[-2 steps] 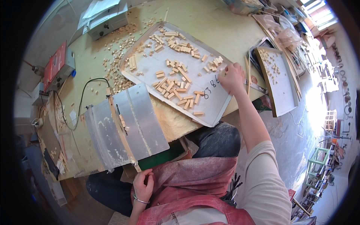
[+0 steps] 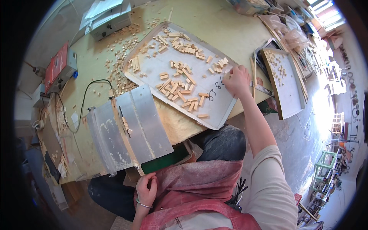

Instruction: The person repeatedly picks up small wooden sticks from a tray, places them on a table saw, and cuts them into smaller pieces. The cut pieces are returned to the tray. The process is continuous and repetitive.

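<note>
"Where is the right hand (image 2: 237, 81)?"
"At the right-hand edge of the pale tray (image 2: 219, 111), fingers bunched; whether they pinch anything cannot be told."
"And the wooden blocks (image 2: 185, 92)?"
"Scattered in loose groups inside the tray, which sits on the worktop (image 2: 214, 30)."
"The left hand (image 2: 147, 190)?"
"By the lower end of a wooden strip (image 2: 132, 151) along a metal plate (image 2: 157, 132), fingers half curled; whether they grip it is unclear."

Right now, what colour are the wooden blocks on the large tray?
The wooden blocks are pale yellowish tan, seen best in the head view.
</note>
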`<action>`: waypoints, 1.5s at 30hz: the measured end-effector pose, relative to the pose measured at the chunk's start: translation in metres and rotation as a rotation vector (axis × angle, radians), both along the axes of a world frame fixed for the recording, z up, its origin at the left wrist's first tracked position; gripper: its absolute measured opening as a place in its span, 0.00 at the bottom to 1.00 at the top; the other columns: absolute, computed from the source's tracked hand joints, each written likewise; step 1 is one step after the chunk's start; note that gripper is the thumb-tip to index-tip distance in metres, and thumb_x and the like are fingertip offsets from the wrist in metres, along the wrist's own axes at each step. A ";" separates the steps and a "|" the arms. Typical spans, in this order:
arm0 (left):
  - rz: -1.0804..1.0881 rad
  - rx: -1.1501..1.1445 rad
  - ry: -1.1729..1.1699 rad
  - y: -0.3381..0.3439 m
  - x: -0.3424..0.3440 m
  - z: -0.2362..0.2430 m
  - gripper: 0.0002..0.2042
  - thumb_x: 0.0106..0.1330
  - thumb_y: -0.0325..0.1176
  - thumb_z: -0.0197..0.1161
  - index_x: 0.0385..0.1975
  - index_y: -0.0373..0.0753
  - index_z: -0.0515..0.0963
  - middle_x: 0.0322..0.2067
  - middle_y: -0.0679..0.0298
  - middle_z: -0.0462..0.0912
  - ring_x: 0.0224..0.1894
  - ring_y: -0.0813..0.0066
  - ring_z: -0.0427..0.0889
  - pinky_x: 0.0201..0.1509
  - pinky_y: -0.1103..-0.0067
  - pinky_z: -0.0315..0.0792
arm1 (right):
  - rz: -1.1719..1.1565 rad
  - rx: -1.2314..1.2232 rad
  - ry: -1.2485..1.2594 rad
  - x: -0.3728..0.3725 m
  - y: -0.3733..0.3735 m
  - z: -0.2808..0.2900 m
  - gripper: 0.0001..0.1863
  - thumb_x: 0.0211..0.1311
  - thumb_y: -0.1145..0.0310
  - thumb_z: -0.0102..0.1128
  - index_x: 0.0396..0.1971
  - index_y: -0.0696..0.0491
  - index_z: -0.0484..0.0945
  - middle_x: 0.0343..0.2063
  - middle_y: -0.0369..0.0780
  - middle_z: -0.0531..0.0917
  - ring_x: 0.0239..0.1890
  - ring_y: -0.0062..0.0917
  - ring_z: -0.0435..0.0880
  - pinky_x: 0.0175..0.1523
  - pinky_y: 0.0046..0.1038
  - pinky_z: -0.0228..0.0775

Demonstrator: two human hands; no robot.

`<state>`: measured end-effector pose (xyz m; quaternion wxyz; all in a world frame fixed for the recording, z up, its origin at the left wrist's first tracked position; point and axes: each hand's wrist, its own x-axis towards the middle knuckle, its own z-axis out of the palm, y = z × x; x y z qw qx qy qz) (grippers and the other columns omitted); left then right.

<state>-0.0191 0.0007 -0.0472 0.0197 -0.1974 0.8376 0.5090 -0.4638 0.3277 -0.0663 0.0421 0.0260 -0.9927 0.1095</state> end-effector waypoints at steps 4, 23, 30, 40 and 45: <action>-0.008 -0.014 0.001 -0.001 0.001 0.000 0.10 0.65 0.22 0.64 0.45 0.34 0.84 0.35 0.56 0.87 0.39 0.60 0.87 0.47 0.69 0.79 | 0.156 -0.186 0.178 0.007 -0.011 0.001 0.16 0.51 0.64 0.71 0.40 0.51 0.84 0.45 0.42 0.80 0.58 0.39 0.75 0.65 0.40 0.64; -0.057 -0.028 0.015 -0.004 -0.002 0.003 0.09 0.66 0.21 0.64 0.45 0.34 0.83 0.36 0.55 0.87 0.39 0.59 0.87 0.46 0.69 0.79 | 0.043 -0.167 0.166 0.027 -0.004 -0.022 0.19 0.51 0.65 0.72 0.43 0.53 0.82 0.48 0.43 0.79 0.59 0.39 0.76 0.66 0.42 0.65; -0.051 -0.037 0.015 -0.005 0.001 0.008 0.09 0.65 0.21 0.64 0.44 0.34 0.83 0.35 0.56 0.86 0.39 0.58 0.86 0.46 0.69 0.79 | 0.005 -0.073 -0.032 0.016 -0.002 -0.007 0.28 0.49 0.57 0.73 0.49 0.55 0.80 0.53 0.46 0.78 0.61 0.42 0.75 0.68 0.42 0.66; -0.095 -0.168 0.229 -0.014 0.008 0.031 0.08 0.68 0.19 0.63 0.44 0.32 0.82 0.34 0.56 0.85 0.38 0.60 0.86 0.42 0.72 0.78 | 0.166 -0.227 0.033 0.059 -0.014 0.005 0.27 0.46 0.60 0.77 0.46 0.55 0.80 0.45 0.44 0.82 0.50 0.39 0.82 0.58 0.40 0.71; 0.085 -0.217 0.420 -0.018 0.016 0.048 0.09 0.67 0.16 0.63 0.45 0.31 0.82 0.37 0.56 0.84 0.36 0.64 0.86 0.42 0.74 0.79 | 0.691 -0.510 0.044 0.180 -0.122 0.064 0.19 0.47 0.71 0.72 0.40 0.54 0.76 0.38 0.43 0.80 0.45 0.39 0.80 0.56 0.40 0.69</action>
